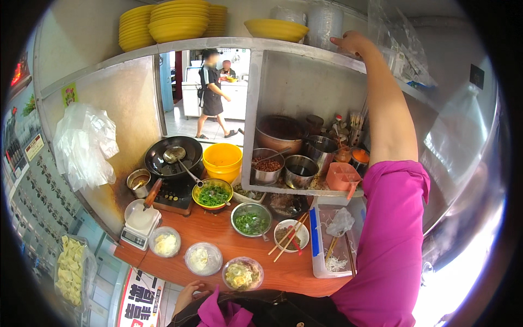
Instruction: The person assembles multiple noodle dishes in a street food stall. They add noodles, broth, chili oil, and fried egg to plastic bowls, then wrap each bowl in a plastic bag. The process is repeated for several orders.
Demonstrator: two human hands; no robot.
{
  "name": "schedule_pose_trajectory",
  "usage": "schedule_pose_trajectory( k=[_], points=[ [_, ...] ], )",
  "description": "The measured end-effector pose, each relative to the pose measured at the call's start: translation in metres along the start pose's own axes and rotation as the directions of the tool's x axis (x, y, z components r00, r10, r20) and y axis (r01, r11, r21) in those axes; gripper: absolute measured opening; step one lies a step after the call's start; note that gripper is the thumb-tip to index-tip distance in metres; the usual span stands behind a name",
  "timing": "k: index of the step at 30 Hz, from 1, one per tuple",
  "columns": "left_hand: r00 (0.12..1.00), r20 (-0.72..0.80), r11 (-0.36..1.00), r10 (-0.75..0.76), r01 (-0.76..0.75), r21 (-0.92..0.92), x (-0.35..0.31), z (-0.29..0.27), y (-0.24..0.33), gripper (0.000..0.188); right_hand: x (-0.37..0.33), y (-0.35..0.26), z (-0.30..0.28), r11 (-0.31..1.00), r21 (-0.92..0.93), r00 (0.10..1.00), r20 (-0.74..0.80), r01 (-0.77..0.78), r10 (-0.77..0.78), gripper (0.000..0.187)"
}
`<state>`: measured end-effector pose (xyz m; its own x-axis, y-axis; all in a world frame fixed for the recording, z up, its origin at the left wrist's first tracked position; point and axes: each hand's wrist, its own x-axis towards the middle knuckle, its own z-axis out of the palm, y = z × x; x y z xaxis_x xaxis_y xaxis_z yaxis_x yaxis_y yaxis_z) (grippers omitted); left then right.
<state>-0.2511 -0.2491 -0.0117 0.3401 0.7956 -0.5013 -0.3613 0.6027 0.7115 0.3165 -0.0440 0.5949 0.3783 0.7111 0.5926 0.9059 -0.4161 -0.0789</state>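
My right arm, in a rolled-up magenta sleeve, is raised to the high shelf. There my right hand (pixel 351 43) reaches the foot of a stack of clear plastic bowls (pixel 325 26), its index finger stretched out against it and nothing gripped. Low in front of my body, my left hand (pixel 190 297) hangs with loose, apart fingers and holds nothing. Just beyond it, along the counter's front, stand three clear bowls: one with a yellowish mix (pixel 243 273), one with white contents (pixel 203 259), and another with pale contents (pixel 165 242).
Yellow plates (pixel 180 22) are stacked on the shelf. A black wok (pixel 173 158) with a ladle, a yellow bucket (pixel 222 161), bowls of chopped greens (pixel 250 219), a white scale (pixel 140 224) and a clear bin (pixel 327 256) crowd the counter. Other people appear through the opening.
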Motion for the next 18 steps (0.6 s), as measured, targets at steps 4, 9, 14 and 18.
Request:
schedule_pose_trajectory(
  k=[4,9,14,18],
  points=[
    [0.998,0.001,0.996,0.057,-0.057,0.065,-0.001,-0.003,-0.007,0.035,-0.002,-0.006,0.000,0.986,-0.162,0.996,0.083,0.035,-0.022,0.070],
    [0.999,-0.048,0.997,0.023,-0.019,0.076,0.002,-0.004,-0.008,0.036,0.023,-0.002,0.012,0.968,0.174,0.977,0.147,-0.181,0.157,0.049],
    [0.977,0.037,0.831,0.211,-0.199,0.519,0.005,-0.014,-0.016,0.036,0.014,0.074,0.006,0.762,-0.648,0.621,-0.596,0.003,-0.509,0.015],
    [0.956,-0.029,0.801,0.293,-0.229,0.552,0.019,-0.026,-0.030,0.031,-0.089,0.071,0.036,0.927,-0.204,0.616,-0.700,0.314,-0.362,0.022]
  ],
)
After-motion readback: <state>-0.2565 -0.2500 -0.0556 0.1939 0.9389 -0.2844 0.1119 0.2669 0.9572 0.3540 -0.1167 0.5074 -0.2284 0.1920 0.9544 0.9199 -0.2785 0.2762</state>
